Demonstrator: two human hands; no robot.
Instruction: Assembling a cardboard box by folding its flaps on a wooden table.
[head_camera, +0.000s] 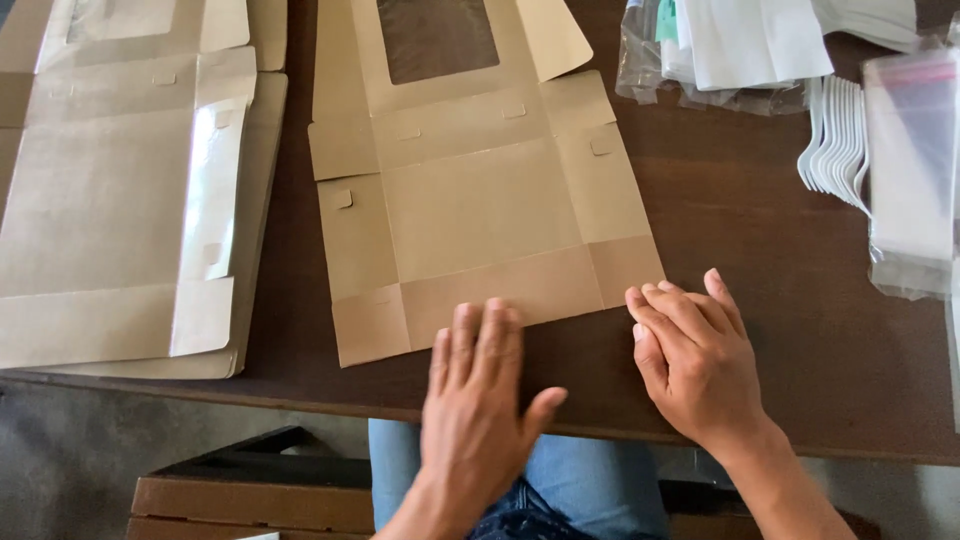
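A flat, unfolded brown cardboard box blank with a clear window at its far end lies on the dark wooden table. My left hand rests flat, fingers together, with its fingertips on the blank's near flap. My right hand lies on the table just right of that flap, its fingertips touching the blank's near right corner. Neither hand grips anything.
A stack of more flat brown box blanks lies at the left. Clear plastic bags with white contents sit at the far right, with white plastic forks and more bags beside them. My blue-jeaned legs show below the table edge.
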